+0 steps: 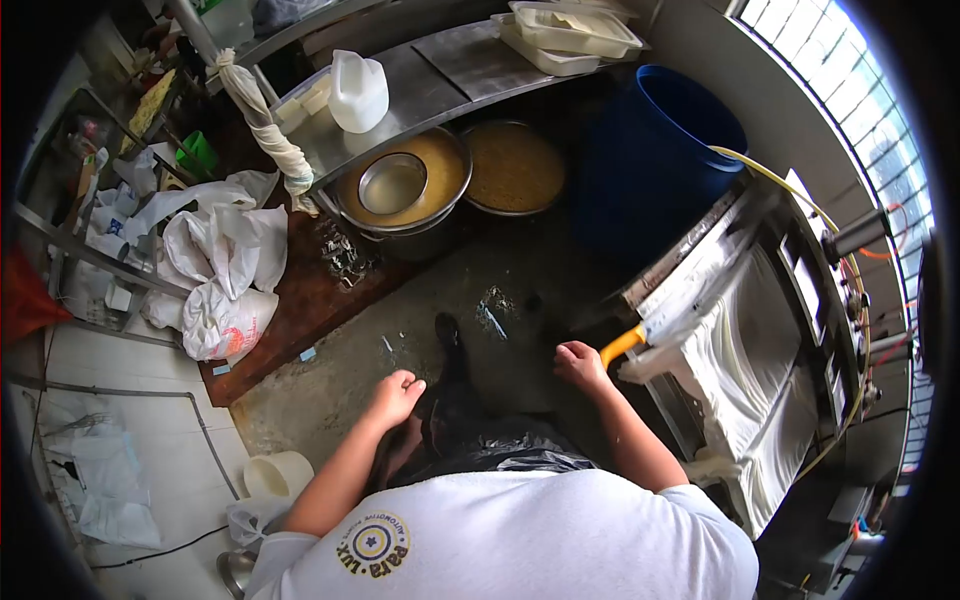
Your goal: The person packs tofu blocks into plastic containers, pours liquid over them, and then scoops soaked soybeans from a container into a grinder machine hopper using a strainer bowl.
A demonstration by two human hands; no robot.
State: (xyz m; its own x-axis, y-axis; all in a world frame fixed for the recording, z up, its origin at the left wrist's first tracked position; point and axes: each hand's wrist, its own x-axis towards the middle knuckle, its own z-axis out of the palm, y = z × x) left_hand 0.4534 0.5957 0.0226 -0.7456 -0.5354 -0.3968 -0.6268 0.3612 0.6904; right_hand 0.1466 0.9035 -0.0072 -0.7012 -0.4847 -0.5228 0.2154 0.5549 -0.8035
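My left hand (398, 399) hangs in front of my body over the floor, its fingers curled closed, with nothing visible in them. Also curled closed, my right hand (580, 366) is beside the yellow handle (623, 345) of a flat-bladed tool. The handle sticks out past the edge of a metal press-like machine (830, 345), apparently outside my fingers. White cloth (735, 370) is draped over the machine, with folds hanging down its near side. Part of the tool's blade lies against the cloth.
A blue barrel (655, 165) stands beyond the machine. Pots of yellowish contents (515, 165) sit under a steel counter (420, 100) bearing a white jug (358, 92) and trays (575, 35). White sacks (225, 270) lie at left. Scraps (492, 310) litter the floor.
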